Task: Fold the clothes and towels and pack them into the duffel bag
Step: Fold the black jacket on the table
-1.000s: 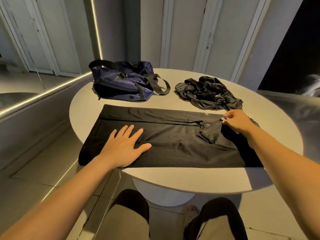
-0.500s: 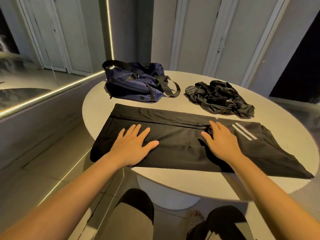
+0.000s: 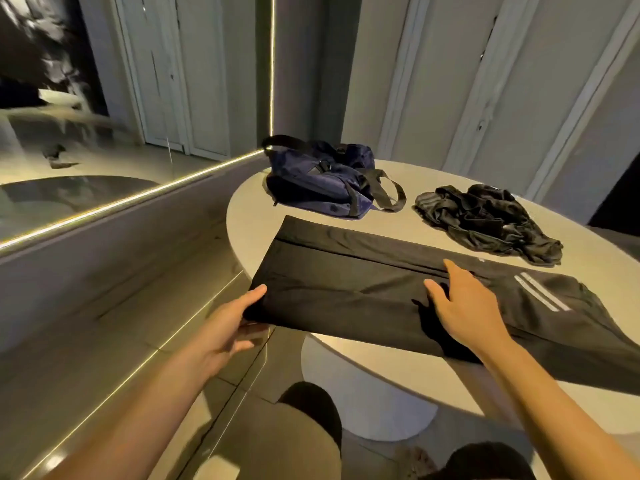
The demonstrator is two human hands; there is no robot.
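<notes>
Left hand (image 3: 227,329) shifted, pinching smooth black trousers (image 3: 346,282)

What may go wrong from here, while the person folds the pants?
1. Both ends of the pants hang over the table edge. If the flat right hand lifts, they may slide off.
2. The left hand grips only the near corner of the loose end, so the fold may come out crooked.

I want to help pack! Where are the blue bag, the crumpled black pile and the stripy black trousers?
Navy blue fabric duffel bag (image 3: 311,190): head view, front side panel.
Crumpled black clothing pile (image 3: 485,221): head view, heap's middle.
Long black white-striped trousers (image 3: 346,285): head view, flat leg cloth.
</notes>
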